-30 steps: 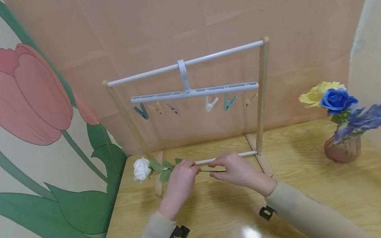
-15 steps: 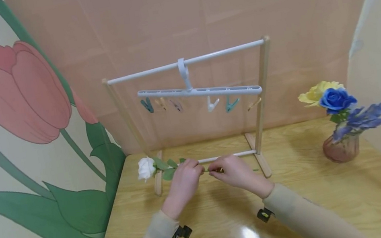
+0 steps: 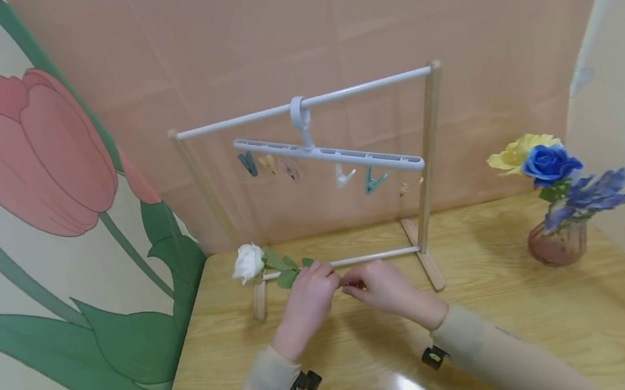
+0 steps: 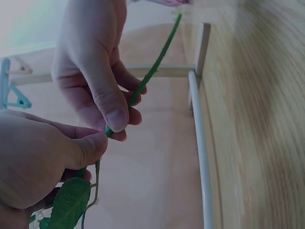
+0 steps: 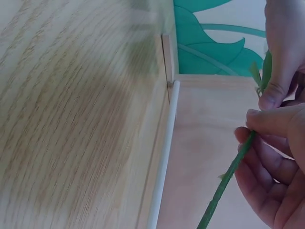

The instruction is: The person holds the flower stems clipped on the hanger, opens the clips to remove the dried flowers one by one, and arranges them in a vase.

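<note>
My left hand (image 3: 310, 294) grips the leafy stem of a white rose (image 3: 248, 262), whose bloom points to the left. Right beside it, my right hand (image 3: 382, 286) pinches the same stem between thumb and fingers. In the left wrist view the green stem (image 4: 159, 57) runs on past the right hand's fingers, and a leaf (image 4: 71, 202) hangs below the left hand. The right wrist view shows the stem's bare lower part (image 5: 224, 181) with a small thorn. Both hands are held above the table, in front of the rack's lower white bar (image 3: 375, 257).
Behind the hands stands a wood-and-white rack (image 3: 430, 138). From its top bar hangs a slanted white hanger (image 3: 331, 154) with several coloured clothespins (image 3: 373, 180). A pink glass vase (image 3: 556, 244) with yellow, blue and purple flowers stands on the wooden table (image 3: 520, 306) at the right.
The left hand and rose have shifted a little to the right, closing up to the right hand. The right fingers have closed on the stem. The hanger has swung round to a slant.
</note>
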Demonstrator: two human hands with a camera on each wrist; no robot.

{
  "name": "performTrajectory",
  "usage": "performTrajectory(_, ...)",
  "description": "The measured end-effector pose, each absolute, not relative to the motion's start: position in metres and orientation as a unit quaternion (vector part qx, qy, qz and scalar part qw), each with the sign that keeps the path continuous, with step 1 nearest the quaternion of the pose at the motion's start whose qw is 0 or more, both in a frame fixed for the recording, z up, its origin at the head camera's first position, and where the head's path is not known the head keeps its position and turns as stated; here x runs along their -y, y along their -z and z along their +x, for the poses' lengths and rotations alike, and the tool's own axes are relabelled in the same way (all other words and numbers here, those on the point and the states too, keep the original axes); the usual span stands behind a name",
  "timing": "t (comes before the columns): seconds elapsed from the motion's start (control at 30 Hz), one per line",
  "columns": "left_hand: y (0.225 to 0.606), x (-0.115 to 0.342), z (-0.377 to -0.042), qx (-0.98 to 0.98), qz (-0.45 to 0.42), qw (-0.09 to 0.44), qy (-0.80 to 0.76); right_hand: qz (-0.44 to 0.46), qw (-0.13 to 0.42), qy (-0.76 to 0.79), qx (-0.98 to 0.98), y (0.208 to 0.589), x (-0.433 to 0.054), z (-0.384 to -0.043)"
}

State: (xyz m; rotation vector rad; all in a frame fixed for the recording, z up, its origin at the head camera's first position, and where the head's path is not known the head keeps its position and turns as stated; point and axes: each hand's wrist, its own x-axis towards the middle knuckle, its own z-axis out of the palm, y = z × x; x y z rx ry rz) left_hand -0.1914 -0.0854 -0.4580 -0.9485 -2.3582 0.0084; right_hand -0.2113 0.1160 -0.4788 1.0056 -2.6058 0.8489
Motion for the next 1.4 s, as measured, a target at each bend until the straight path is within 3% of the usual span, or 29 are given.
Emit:
performTrajectory(0.4, 0.449, 0.078, -0.192, 0.864, -0.399, 0.304, 0.035, 0.338, 0.153, -0.304, 0.877, 0.480, -0.134, -0.218)
performTrajectory(0.7, 0.444, 0.079, -0.194, 0.834, -0.438, 0.317, 0.111, 0.285, 0.135, -0.289, 0.904, 0.477, -0.153, -0.222)
performTrajectory(1.03, 0.456, 0.095, -0.186, 0.753, -0.444, 0.394, 0.283, 0.245, 0.169, -0.294, 0.908, 0.483, -0.190, -0.221)
performTrajectory(1.23, 0.465, 0.105, -0.183, 0.706, -0.396, 0.451, 0.376, 0.219, 0.172, -0.302, 0.912, 0.484, -0.221, -0.219)
performTrajectory(1.4, 0.471, 0.118, -0.185, 0.691, -0.319, 0.484, 0.432, 0.250, 0.249, -0.316, 0.881, 0.485, -0.247, -0.219)
